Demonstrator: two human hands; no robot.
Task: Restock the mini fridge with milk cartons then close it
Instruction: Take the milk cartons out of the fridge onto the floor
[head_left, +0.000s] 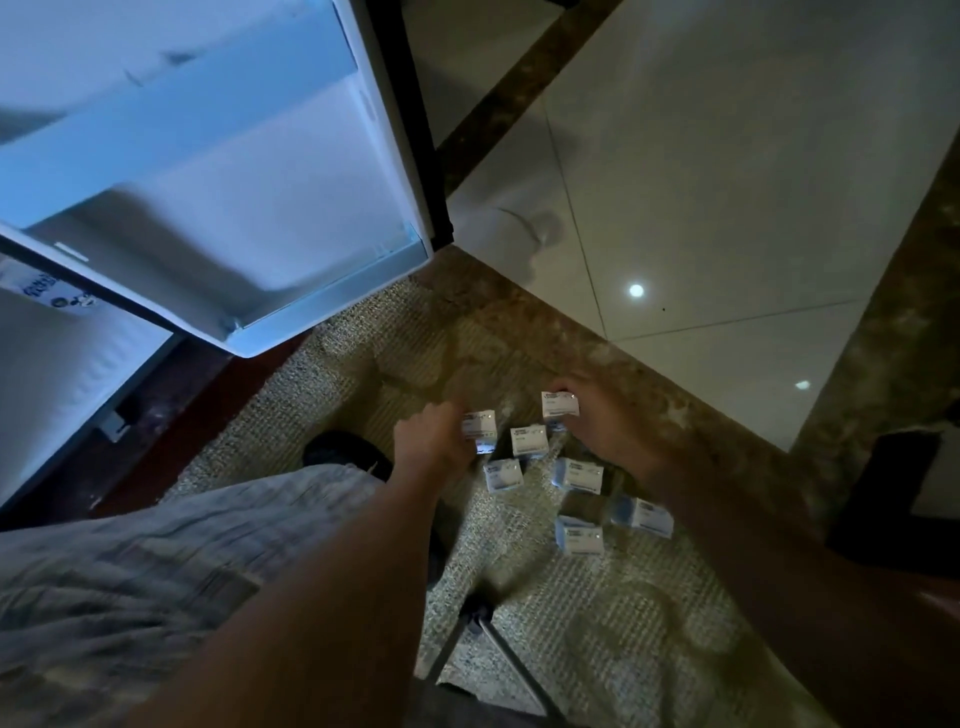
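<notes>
**A:** Where were the cartons when you reached down?

**B:** The small white-and-blue cardboard milk cartons (529, 440) stood in a loose cluster on the beige woven rug (623, 649), toward its far edge. The white mini fridge (62, 374) was off the rug's far left corner with its door (208, 182) open.

**A:** And your hands?

**B:** My right hand (602, 426) gripped one carton (560, 405), fingers curled over its top. My left hand (434, 434) had its fingers against the side of another carton (479, 423). The blur hid whether it had closed.

**A:** How did you expect them to handle?

**B:** Light enough for one hand each, I judged. They'd be stiff at the corners but soft in the panels, and probably slick-coated. So I meant to pinch across two opposite sides, firmly without crushing.
</notes>
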